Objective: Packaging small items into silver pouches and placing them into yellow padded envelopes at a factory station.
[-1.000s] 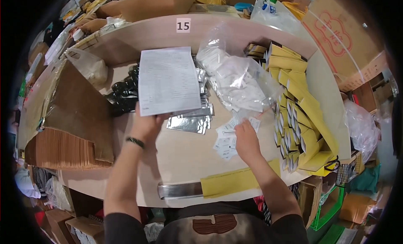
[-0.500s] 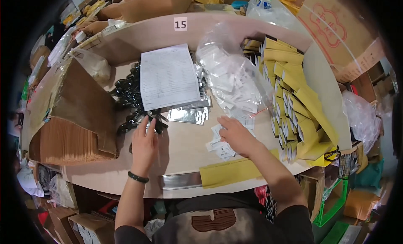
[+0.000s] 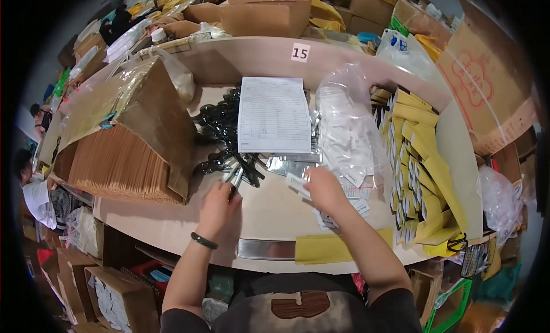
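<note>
My left hand [image 3: 217, 209] is closed at the near edge of a pile of glossy black pieces [image 3: 220, 124]. Its fingertips grip a slim silver and black piece [image 3: 233, 175] whose exact kind I cannot make out. To the right, my right hand [image 3: 325, 190] pinches a small white slip [image 3: 298, 186] above the table. Several similar slips [image 3: 358, 207] lie beside that wrist, close to a clear bag [image 3: 346, 124] full of white slips. Flat silvery pouches [image 3: 286, 164] lie partly under a printed sheet [image 3: 272, 115], which also covers part of the black pile.
An open carton [image 3: 123, 161] packed with brown cards or envelopes stands at the left. Yellow padded envelopes [image 3: 421, 155] stand in rows on the right. By the front edge lie a yellow envelope [image 3: 329, 251] and a silvery strip [image 3: 266, 249]. A raised board [image 3: 217, 61] borders the table's back.
My left hand has closed on a slim piece from the black pile. My right hand has lifted a white slip off the loose ones. The whole view has shifted.
</note>
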`<action>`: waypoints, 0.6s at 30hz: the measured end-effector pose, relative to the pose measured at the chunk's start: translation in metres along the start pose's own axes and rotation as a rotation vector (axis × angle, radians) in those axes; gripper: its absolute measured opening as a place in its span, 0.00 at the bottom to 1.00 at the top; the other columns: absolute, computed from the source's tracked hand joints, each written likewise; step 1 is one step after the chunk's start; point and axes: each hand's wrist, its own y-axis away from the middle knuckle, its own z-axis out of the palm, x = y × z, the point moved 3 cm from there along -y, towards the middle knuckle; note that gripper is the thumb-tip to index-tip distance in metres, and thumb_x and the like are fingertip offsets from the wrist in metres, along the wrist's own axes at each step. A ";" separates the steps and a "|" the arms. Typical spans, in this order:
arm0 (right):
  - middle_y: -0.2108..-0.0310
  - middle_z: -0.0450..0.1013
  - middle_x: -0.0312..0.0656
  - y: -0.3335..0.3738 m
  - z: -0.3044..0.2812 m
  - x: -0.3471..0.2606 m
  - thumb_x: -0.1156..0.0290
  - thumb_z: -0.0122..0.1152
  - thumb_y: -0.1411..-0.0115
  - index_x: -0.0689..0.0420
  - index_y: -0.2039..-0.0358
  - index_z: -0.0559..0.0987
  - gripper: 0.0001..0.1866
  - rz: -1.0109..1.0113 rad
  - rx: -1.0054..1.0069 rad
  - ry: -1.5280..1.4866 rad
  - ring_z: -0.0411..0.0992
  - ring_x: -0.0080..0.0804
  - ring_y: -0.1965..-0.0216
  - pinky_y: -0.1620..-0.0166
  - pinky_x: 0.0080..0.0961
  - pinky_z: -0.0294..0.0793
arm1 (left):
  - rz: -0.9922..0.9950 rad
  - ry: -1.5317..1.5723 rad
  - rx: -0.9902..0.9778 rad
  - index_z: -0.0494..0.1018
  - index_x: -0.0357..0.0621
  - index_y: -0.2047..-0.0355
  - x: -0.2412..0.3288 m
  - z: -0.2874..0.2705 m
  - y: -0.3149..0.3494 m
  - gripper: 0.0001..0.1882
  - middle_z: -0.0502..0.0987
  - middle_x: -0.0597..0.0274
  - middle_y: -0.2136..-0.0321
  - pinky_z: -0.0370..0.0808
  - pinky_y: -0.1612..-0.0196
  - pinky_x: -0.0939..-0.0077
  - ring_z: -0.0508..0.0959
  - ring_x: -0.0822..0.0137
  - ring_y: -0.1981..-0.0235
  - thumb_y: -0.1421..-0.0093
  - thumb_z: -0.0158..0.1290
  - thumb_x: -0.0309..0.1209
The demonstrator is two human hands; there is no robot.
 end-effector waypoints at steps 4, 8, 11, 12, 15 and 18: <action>0.66 0.76 0.54 -0.008 -0.001 0.044 0.72 0.63 0.46 0.63 0.69 0.79 0.07 0.062 -0.093 0.133 0.74 0.53 0.60 0.57 0.44 0.73 | -0.029 -0.013 -0.083 0.72 0.42 0.61 -0.003 0.008 -0.007 0.11 0.77 0.50 0.64 0.75 0.61 0.55 0.78 0.47 0.63 0.43 0.58 0.31; 0.65 0.75 0.53 -0.023 0.008 0.029 0.73 0.63 0.46 0.62 0.69 0.78 0.07 0.018 0.027 -0.043 0.73 0.53 0.61 0.56 0.43 0.72 | -0.098 0.047 -0.096 0.72 0.40 0.63 -0.006 0.006 -0.014 0.11 0.78 0.49 0.68 0.75 0.61 0.54 0.79 0.45 0.64 0.45 0.58 0.30; 0.62 0.74 0.52 -0.028 0.043 0.024 0.74 0.63 0.47 0.63 0.69 0.76 0.07 -0.185 0.074 0.071 0.72 0.52 0.59 0.56 0.43 0.71 | -0.092 0.013 -0.079 0.72 0.41 0.63 0.000 0.001 -0.017 0.11 0.78 0.47 0.69 0.75 0.61 0.53 0.78 0.44 0.65 0.45 0.57 0.29; 0.61 0.73 0.51 -0.027 0.055 0.024 0.74 0.64 0.48 0.63 0.69 0.76 0.08 -0.169 0.093 0.229 0.72 0.51 0.58 0.55 0.43 0.71 | -0.055 -0.032 -0.024 0.72 0.41 0.63 0.002 -0.005 -0.014 0.11 0.78 0.47 0.68 0.75 0.62 0.52 0.78 0.43 0.65 0.46 0.57 0.28; 0.59 0.70 0.50 -0.003 0.048 0.005 0.76 0.64 0.49 0.64 0.70 0.74 0.08 0.090 0.005 0.008 0.71 0.51 0.58 0.57 0.44 0.70 | -0.130 -0.069 -0.083 0.73 0.41 0.63 -0.011 -0.029 0.015 0.10 0.78 0.46 0.67 0.74 0.61 0.52 0.78 0.43 0.64 0.47 0.56 0.25; 0.63 0.69 0.49 0.017 0.044 -0.003 0.77 0.64 0.47 0.64 0.69 0.74 0.07 -0.243 0.140 0.237 0.71 0.52 0.61 0.58 0.43 0.71 | -0.175 -0.114 -0.067 0.74 0.41 0.62 -0.028 -0.045 0.056 0.09 0.79 0.48 0.67 0.75 0.62 0.55 0.79 0.45 0.64 0.45 0.57 0.25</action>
